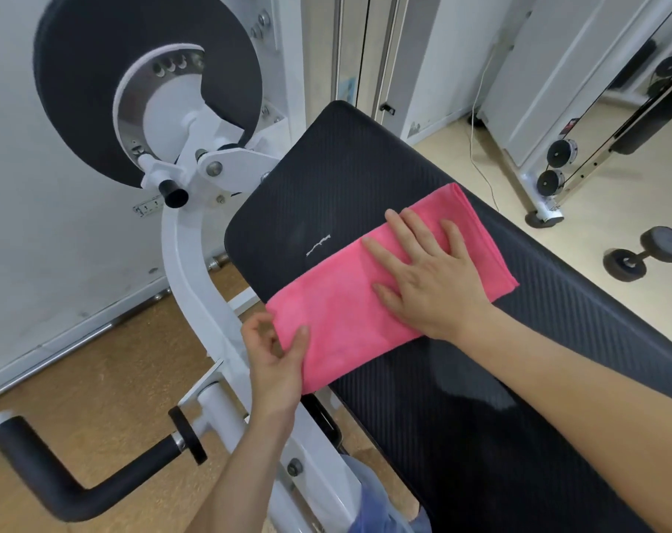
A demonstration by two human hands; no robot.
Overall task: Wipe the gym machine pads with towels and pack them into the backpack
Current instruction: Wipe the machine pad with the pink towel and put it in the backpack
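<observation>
1. Left hand (278, 363): at the near left edge of the pad, its thumb and curled fingers pinching the near corner of the towel. Keep that pinch light, so the cloth stays taut and does not bunch as you wipe.
2. Folded pink microfibre towel (349, 302): lying flat across the black ribbed vinyl machine pad (461, 417), from its left edge towards its right edge. Keep it folded; judged the best face for an even wipe.
3. Right hand (430, 278): fingers straight and spread, palm pressing flat on the towel, gripping nothing. Press evenly and draw along the ribs.
4. Far end of the pad, beyond the small white logo (319, 246): uncovered by the towel. Carry your strokes up to that rounded edge.
5. Backpack: not in view.
</observation>
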